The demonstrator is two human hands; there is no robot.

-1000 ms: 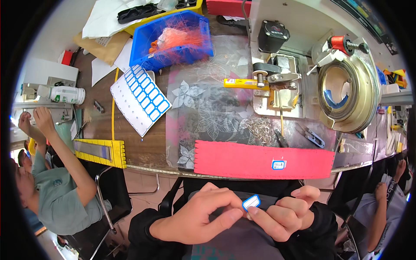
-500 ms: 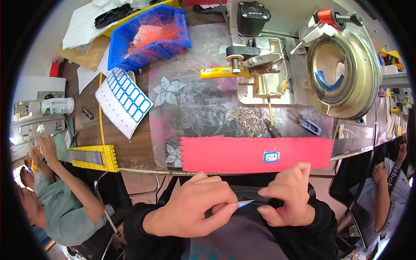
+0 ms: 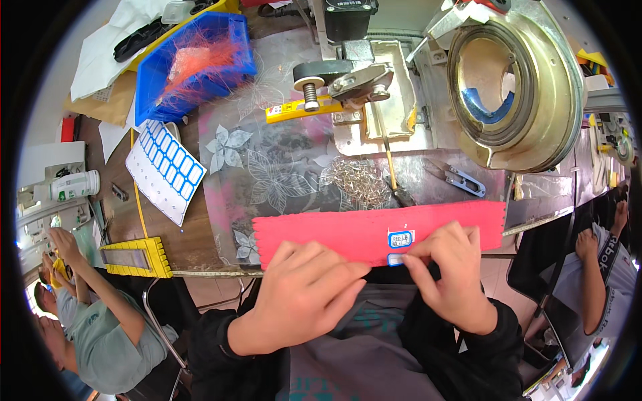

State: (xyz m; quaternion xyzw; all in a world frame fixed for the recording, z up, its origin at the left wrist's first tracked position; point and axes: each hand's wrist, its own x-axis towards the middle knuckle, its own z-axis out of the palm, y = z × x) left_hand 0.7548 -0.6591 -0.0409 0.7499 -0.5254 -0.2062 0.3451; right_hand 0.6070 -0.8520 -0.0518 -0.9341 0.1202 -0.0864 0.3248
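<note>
While the right hand (image 3: 451,274) brings thumb and index finger together on the right end of a small blue-edged label (image 3: 394,259), their tips hide that end, and whether the label touches the red strip (image 3: 307,234) behind it is hard to tell. It sits at the strip's near edge, just below a larger blue-edged label (image 3: 400,239) with dark marks too small to make out.

The left hand (image 3: 304,294) hovers before the strip's left part, covering some of its near edge; thumb and index tips stand slightly apart with nothing visible between them, and the curled remaining fingers are partly hidden. The black motor box (image 3: 348,17) is cut off by the top of the view.

The tabletop (image 3: 200,250) is brown wood, overlaid toward the middle with a clear, flower-patterned sheet (image 3: 221,174). The strip lies along its near edge; behind it are a heap of metal pieces (image 3: 361,184) and thread snips (image 3: 466,182). Toward the far left corner, a sheet of labels (image 3: 164,170) lies before a blue bin (image 3: 148,90) of orange-red threads (image 3: 207,60). A round metal feeder (image 3: 535,144) stands toward the right edge. A seated person (image 3: 107,341) works at left; another (image 3: 605,281) sits at right.
</note>
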